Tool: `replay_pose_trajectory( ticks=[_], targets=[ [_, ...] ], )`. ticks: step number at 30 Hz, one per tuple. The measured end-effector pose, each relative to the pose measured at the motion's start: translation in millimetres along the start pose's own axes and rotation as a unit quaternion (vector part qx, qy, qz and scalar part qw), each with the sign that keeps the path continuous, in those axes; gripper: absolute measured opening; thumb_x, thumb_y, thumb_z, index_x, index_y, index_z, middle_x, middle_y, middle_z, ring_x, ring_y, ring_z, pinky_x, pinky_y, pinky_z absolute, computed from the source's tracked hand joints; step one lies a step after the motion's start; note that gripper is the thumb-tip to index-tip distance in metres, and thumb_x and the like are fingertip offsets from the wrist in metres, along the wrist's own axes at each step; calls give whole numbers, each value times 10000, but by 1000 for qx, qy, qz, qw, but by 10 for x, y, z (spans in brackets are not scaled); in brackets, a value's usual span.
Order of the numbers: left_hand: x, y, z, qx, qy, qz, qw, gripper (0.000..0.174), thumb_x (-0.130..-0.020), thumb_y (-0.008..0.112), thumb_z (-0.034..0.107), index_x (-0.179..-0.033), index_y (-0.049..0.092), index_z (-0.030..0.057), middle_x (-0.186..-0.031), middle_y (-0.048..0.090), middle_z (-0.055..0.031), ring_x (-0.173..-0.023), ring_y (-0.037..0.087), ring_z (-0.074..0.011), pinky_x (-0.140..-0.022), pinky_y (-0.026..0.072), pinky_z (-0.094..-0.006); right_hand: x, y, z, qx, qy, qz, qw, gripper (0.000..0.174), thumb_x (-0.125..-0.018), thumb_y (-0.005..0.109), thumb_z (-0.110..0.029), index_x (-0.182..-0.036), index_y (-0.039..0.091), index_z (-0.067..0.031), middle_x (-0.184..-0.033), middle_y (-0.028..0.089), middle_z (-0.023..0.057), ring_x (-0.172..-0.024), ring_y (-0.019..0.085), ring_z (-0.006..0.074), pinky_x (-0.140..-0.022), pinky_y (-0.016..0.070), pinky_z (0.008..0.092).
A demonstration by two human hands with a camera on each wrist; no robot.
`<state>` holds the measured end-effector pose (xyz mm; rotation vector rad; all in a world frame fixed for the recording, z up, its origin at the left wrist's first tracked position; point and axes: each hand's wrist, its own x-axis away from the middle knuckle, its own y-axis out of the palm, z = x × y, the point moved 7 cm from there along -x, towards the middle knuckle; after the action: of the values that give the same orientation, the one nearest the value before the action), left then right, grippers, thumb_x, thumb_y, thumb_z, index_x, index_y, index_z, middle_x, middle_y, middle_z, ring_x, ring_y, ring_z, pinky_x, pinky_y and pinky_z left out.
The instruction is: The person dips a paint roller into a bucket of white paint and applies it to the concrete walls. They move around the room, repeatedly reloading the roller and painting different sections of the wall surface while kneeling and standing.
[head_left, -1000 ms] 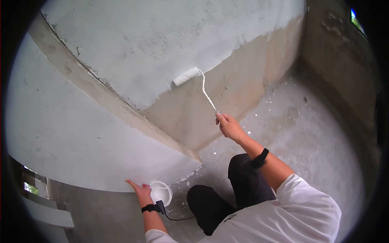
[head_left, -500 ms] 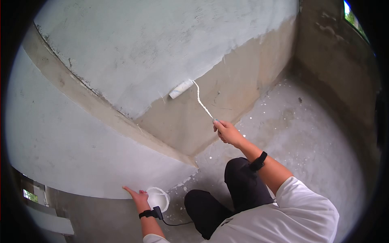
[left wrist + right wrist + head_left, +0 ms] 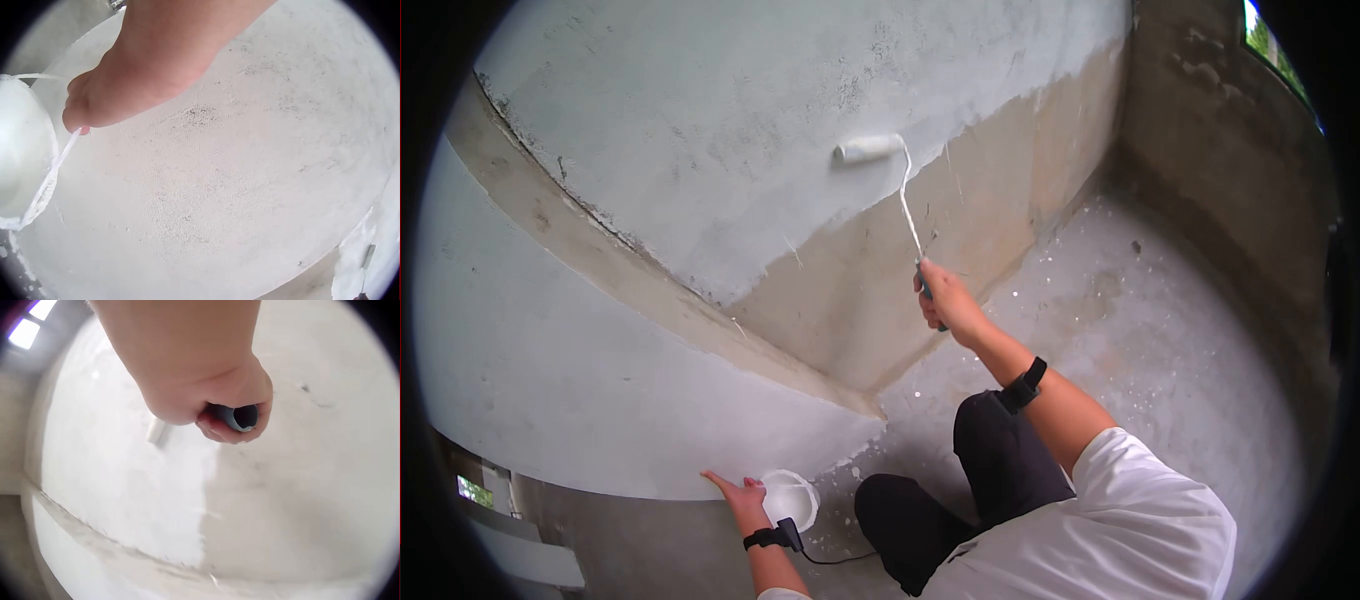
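Note:
My right hand [image 3: 950,305] grips the handle [image 3: 220,415] of a paint roller, its fingers wrapped round it with the hollow butt end showing in the right wrist view. The roller's white sleeve [image 3: 868,149] lies against the painted part of the wall [image 3: 730,110], above the bare strip. A white-coated bent rod [image 3: 910,205] joins sleeve and handle. Low on the left, my left hand [image 3: 742,497] holds a white paint bucket [image 3: 814,500] by its thin bail [image 3: 64,152], with one digit stretched out towards the low wall's edge. White paint shows inside the bucket.
Bare grey-brown plaster [image 3: 840,295] runs below the ragged paint edge. A raised ledge [image 3: 640,270] and a pale low wall [image 3: 600,350] slope down at left. Paint spots dot the concrete floor [image 3: 1100,330]. A dark side wall [image 3: 1220,150] stands at right.
The roller first slid slightly down along the paint edge, then moved up and right onto the painted area. My right hand rose with it; the left hand still holds the bucket.

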<state>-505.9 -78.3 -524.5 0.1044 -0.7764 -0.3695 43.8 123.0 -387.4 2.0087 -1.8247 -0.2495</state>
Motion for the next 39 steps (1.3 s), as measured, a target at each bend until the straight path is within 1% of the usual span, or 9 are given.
replay_pose_trajectory(
  ticks=[3,7,10,15,20,24,30,35,39],
  targets=[
    [-23,-80,-30,11,-11,28,999,1083,-531,602,968,-1361,455,287,-1099,413,3,-830,347,-170,-679,318,-281,51,-32,14,12,8,-10,1000,439,-1026,423,-521,-888,470,-107,-588,360,-32,-478,343,89,-446,310,263],
    [185,22,-1,-15,9,27,999,1052,-563,594,958,-1375,443,306,-1129,416,14,-829,349,-175,-660,319,-271,-105,-127,-1049,66,-107,-23,992,451,-1028,420,-514,-888,477,-89,-592,363,-39,-478,335,79,-444,299,269],
    [-96,-58,3,-57,34,3,998,1015,-596,571,954,-1374,439,315,-1174,409,19,-837,348,-179,-661,323,-272,-153,-56,-1241,68,-130,-4,989,429,-1044,395,-494,-900,479,-99,-578,327,-47,-474,309,73,-450,291,261],
    [-159,-118,15,-45,22,5,999,876,-734,525,885,-1436,367,384,-1232,398,39,-858,355,-186,-658,333,-275,74,0,112,81,-7,20,996,440,-1040,396,-497,-890,490,-93,-545,355,-33,-446,334,93,-425,302,268],
    [65,-34,-1,-32,-19,-7,999,834,-777,518,852,-1459,331,410,-1238,404,44,-859,358,-189,-660,336,-277,-66,-75,-919,89,-99,10,991,454,-1038,398,-507,-904,492,-83,-551,346,-45,-450,318,77,-429,298,265],
    [-65,-66,-20,-27,-2,22,999,968,-634,551,940,-1367,437,320,-1162,417,25,-842,348,-179,-677,318,-281,-140,80,-1238,38,-118,-14,992,452,-1038,398,-511,-915,489,-86,-556,341,-50,-458,304,68,-438,288,261],
    [-16,-26,-32,-5,7,33,999,1012,-591,566,957,-1330,474,272,-1107,407,12,-838,348,-174,-692,328,-288,63,-147,190,116,-22,9,993,468,-1033,407,-495,-851,508,-75,-581,429,-13,-448,419,100,-418,362,282],
    [-120,-86,-20,-11,3,53,999,1018,-576,566,964,-1328,482,283,-1118,407,18,-840,343,-174,-705,326,-291,160,-546,-738,160,-32,13,987,444,-1023,455,-491,-853,512,-85,-576,405,-35,-455,355,82,-423,302,260],
    [-79,-68,-18,-9,10,40,999,1019,-573,566,965,-1344,475,303,-1137,411,39,-843,338,-174,-718,322,-294,31,-418,-1793,28,-133,-26,990,394,-1035,451,-476,-855,479,-127,-567,338,-54,-454,293,59,-420,252,230]
  ],
)
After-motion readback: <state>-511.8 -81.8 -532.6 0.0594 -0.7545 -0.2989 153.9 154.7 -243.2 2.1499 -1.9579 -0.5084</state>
